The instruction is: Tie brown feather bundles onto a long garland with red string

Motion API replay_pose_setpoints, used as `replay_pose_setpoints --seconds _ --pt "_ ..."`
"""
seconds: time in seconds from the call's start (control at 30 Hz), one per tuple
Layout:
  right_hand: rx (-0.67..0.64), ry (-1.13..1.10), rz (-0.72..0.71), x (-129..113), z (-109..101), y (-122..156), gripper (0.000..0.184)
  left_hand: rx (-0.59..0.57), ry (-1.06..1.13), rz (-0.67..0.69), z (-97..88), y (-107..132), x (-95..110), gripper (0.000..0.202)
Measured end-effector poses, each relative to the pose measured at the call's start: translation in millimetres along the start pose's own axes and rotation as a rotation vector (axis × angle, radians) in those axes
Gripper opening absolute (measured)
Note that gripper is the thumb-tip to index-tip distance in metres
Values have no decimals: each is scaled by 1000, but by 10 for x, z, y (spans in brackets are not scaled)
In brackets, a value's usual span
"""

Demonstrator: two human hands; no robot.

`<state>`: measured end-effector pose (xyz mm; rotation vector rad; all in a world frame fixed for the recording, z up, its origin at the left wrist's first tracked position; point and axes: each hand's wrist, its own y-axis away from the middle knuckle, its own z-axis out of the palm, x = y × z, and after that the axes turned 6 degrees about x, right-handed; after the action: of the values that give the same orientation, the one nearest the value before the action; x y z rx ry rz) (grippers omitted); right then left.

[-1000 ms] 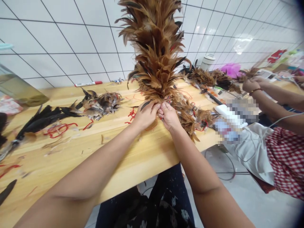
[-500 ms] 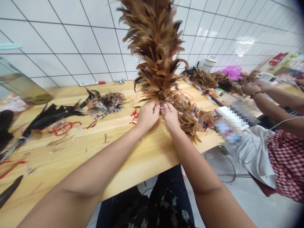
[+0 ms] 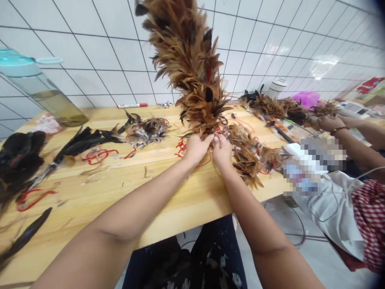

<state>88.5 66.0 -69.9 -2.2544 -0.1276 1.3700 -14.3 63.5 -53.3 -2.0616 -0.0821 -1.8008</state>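
Left hand (image 3: 196, 149) and right hand (image 3: 222, 150) pinch the feather bundle (image 3: 188, 60), long axis slanting up-left

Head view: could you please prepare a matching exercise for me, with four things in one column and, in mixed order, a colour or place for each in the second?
Things
1. bottle
2. marker
3. tall feather bundle
4. lone feather

Descriptions
A. brown, with its lower end at the left hand and right hand
B. black, at the lower left of the picture
C. white with a red end, lying near the tiled wall
D. has a light blue lid

Right pairs: 1-D, 2-C, 3-A, 4-B
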Motion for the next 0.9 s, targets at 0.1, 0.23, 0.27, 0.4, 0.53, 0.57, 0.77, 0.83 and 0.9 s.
replay_pose_setpoints --seconds 0.1,0.23,0.27,0.4,0.53,0.57,0.77,0.83,0.9 --pt "-18 -38 -37 20 22 1 22 -28 49 4 5 -16 -30 24" --pt "-20 -102 -66 53 48 -12 28 -13 74 20 4 -29 -45 22" --pt "-23 -95 -69 56 47 -16 30 -13 87 19 4 -28 -45 22" --pt "-23 -28 -71 47 15 -26 32 -33 177 3 10 -12 -17 20" --pt "-22 -79 -65 35 -14 -34 32 -67 224 -1 14 -4 5 16" --pt "-26 -105 -62 33 -17 -35 31 -66 199 -3 12 -5 4 16" --pt "4 -156 -32 -8 17 -4 31 -28 26 -9 1 -5 -10 30" --pt "18 -152 -22 -26 52 23 33 -10 -15 -9 -1 -2 -9 35" --pt "14 -158 -4 -38 94 50 34 4 -27 -10 -3 -5 -13 35"
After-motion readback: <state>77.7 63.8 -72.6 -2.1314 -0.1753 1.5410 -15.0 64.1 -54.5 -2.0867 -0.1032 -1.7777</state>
